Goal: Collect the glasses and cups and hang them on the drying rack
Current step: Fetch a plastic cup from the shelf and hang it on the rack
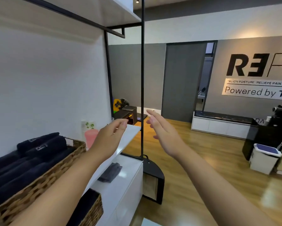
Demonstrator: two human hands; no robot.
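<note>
- Collection looks like the step in hand: my left hand (110,137) and right hand (161,129) reach forward at mid-frame, both empty, fingers loosely spread.
- The nearest task item is a pink cup (91,138) on the white shelf (129,136), just left of my left hand, partly hidden by it. No drying rack shows anywhere in frame.
- Next, I judge, the left hand must swing left and close round the cup.
- A wicker basket (44,178) of dark rolled towels (22,162) crowds the lower left, and a black upright post (142,79) stands between my hands.
</note>
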